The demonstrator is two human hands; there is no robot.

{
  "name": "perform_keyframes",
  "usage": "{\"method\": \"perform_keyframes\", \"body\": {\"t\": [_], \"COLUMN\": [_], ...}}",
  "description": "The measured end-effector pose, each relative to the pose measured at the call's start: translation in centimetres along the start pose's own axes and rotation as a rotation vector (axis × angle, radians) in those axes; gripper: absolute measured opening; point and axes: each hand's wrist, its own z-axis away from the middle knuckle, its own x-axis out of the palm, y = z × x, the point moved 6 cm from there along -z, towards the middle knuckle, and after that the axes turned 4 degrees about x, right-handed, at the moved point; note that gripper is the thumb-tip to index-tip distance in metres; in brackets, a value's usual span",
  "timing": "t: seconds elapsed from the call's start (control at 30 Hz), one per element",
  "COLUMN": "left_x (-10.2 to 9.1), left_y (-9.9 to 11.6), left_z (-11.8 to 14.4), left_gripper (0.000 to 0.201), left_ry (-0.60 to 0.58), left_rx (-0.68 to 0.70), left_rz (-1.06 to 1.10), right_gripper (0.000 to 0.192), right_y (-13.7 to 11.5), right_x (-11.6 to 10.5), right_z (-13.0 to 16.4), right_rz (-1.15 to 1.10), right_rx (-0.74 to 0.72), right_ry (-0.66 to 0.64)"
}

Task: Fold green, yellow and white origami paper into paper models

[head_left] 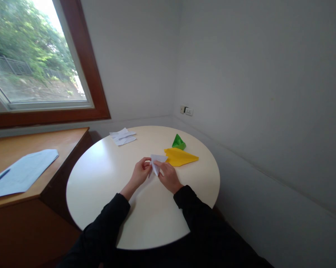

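Between my two hands, above the middle of the round white table (101,186), is a small folded white paper (158,158) with pointed corners. My left hand (141,172) pinches its left edge with closed fingers. On the right side, my right hand (168,176) grips the same paper between thumb and fingers. Just beyond my right hand lies a yellow folded paper (181,156), its narrow tip toward the right. Behind that stands a green folded paper boat (179,142).
Several white paper pieces (122,136) lie at the table's far left. A wooden desk (70,143) on the left holds paper sheets (31,169) and a pen (2,176). Walls meet behind the table, with a socket (188,111) near the corner and a window (36,56) at left.
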Motion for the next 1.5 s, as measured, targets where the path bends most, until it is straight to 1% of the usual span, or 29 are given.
{"method": "perform_keyframes", "body": {"t": [0.1, 0.27, 0.37, 0.57, 0.77, 0.97, 1.07, 1.17, 1.33, 1.5], "left_x": [-0.1, -0.3, -0.3, -0.2, -0.3, -0.7, -0.8, -0.7, -0.6, -0.3], "left_y": [-0.1, -0.8, -1.0, -0.8, -0.8, -1.2, -1.6, -1.8, -1.8, -1.4], "left_z": [0.2, 0.3, 0.2, 0.1, 0.1, -0.1, -0.3, -0.4, -0.5, -0.2], "left_gripper": [0.027, 0.035, 0.039, 0.042, 0.044, 0.049, 0.05, 0.049, 0.046, 0.043], "left_ry": [0.018, 0.078, 0.084, 0.015, 0.002, 0.004, -0.02, -0.052, -0.054, -0.1], "left_rx": [-0.052, -0.172, -0.2, -0.133, -0.142, -0.125, -0.104, -0.055, 0.063, 0.098], "left_rz": [0.046, 0.208, 0.244, 0.148, 0.129, 0.05, 0.016, -0.069, -0.27, -0.404], "right_gripper": [0.036, 0.035, 0.036, 0.033, 0.023, 0.031, 0.027, 0.022, 0.019, 0.019], "right_y": [-0.2, -0.5, -0.3, -0.5, -0.5, -0.2, -0.2, -0.2, 0.0, 0.6], "right_x": [0.1, 0.6, 1.1, 1.0, 0.3, -0.1, -0.2, -0.2, 0.0, 0.2], "right_z": [0.0, 0.1, 0.2, 0.2, 0.0, -0.1, -0.1, -0.2, -0.2, 0.0], "right_rz": [-0.005, 0.015, 0.031, 0.018, 0.065, 0.152, 0.17, 0.185, 0.184, 0.136], "right_rx": [-0.022, -0.113, -0.121, -0.099, -0.014, 0.003, 0.011, 0.019, 0.015, 0.052], "right_ry": [-0.031, -0.057, -0.081, -0.082, -0.07, -0.061, -0.059, -0.055, -0.054, -0.044]}}
